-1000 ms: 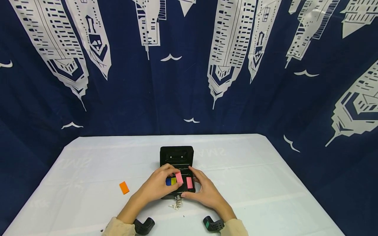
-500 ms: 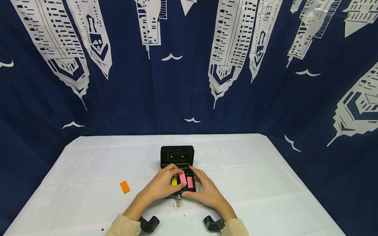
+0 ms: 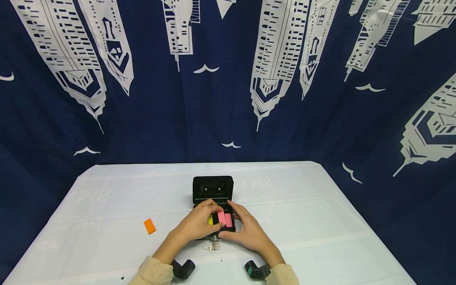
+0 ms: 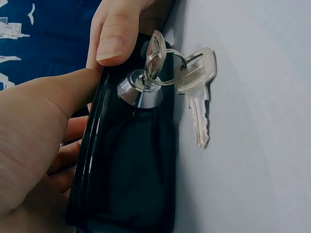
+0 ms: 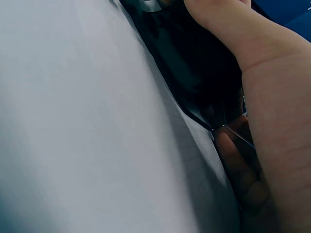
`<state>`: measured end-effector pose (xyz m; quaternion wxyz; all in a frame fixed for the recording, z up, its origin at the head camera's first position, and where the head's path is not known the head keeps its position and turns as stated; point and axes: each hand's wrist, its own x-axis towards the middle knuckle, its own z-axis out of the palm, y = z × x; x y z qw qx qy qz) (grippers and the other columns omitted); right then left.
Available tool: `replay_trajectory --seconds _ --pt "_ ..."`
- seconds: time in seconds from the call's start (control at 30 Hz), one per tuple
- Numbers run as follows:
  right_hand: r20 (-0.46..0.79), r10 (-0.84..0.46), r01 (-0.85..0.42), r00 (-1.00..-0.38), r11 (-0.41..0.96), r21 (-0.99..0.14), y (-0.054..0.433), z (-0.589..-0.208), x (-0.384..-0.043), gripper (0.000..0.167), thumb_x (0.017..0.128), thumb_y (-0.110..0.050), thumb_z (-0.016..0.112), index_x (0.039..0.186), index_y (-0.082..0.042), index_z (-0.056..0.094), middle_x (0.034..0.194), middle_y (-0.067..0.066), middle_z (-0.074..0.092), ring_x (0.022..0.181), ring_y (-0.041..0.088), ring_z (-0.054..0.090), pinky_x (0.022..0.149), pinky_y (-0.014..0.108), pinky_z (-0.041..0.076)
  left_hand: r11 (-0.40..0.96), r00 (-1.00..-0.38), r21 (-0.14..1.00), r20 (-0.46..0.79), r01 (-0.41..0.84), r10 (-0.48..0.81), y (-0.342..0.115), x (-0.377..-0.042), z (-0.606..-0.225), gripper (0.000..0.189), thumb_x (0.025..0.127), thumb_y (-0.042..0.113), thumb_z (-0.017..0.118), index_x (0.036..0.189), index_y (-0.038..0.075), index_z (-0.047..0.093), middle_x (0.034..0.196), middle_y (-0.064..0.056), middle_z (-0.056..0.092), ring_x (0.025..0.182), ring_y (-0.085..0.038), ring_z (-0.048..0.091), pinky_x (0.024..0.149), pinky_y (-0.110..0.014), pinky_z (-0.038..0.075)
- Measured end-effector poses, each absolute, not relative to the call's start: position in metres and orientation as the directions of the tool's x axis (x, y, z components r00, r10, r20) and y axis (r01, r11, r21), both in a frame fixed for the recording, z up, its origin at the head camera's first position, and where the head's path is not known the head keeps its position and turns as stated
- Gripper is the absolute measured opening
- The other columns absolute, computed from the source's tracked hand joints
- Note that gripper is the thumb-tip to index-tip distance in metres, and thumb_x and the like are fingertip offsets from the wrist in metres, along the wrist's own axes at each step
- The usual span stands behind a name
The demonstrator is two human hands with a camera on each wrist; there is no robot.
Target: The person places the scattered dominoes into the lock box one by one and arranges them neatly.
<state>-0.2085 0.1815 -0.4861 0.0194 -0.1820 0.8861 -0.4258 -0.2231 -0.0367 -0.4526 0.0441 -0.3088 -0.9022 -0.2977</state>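
Note:
A small black cash box (image 3: 213, 188) stands on the table with its lid raised. My left hand (image 3: 196, 223) reaches over the box and pinches a pink block (image 3: 221, 217) between thumb and fingers, down inside it. Close to the right of that block lies a second pink block (image 3: 228, 220). Part of a yellow block (image 3: 210, 219) shows beside the left fingers; the hand hides the rest of that side. My right hand (image 3: 249, 229) grips the box's right side, thumb at the front and fingers along the side. The front lock (image 4: 141, 92) has a key in it.
An orange block (image 3: 150, 226) lies on the white table (image 3: 89, 245), left of the box. A second key (image 4: 194, 80) hangs from the ring at the lock, in front of the box. Behind the table hangs a dark blue cloth (image 3: 153, 118).
The left hand has moved the pink block to the right, close to the other pink block. A blue block seen earlier is now hidden behind the hand. The right hand has stayed put.

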Motion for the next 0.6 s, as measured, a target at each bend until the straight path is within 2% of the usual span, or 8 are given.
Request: replay_trajectory --seconds 0.2,0.6 --pt "0.122 -0.342 -0.309 -0.932 0.569 -0.762 0.1807 -0.4871 -0.2087 0.105 0.076 -0.059 0.086 0.161 -0.027 0.034 0.161 0.001 0.041 0.132 0.025 0.059 0.11 0.05 0.048 0.656 -0.818 0.503 0.23 0.563 0.527 -0.0345 -0.2235 -0.4518 0.038 0.086 0.021 0.083 0.119 0.004 0.074 0.114 -0.006 0.066 0.111 -0.027 0.064 0.098 -0.049 0.056" --pt "0.144 -0.352 -0.33 -0.925 0.558 -0.762 0.1819 -0.4864 -0.2077 0.104 0.077 -0.06 0.085 0.162 -0.026 0.034 0.159 0.003 0.044 0.131 0.025 0.06 0.109 0.049 0.049 0.692 -0.821 0.452 0.206 0.563 0.533 -0.0292 -0.2232 -0.4524 0.038 0.086 0.023 0.085 0.117 0.005 0.075 0.112 -0.004 0.068 0.113 -0.024 0.063 0.098 -0.047 0.055"
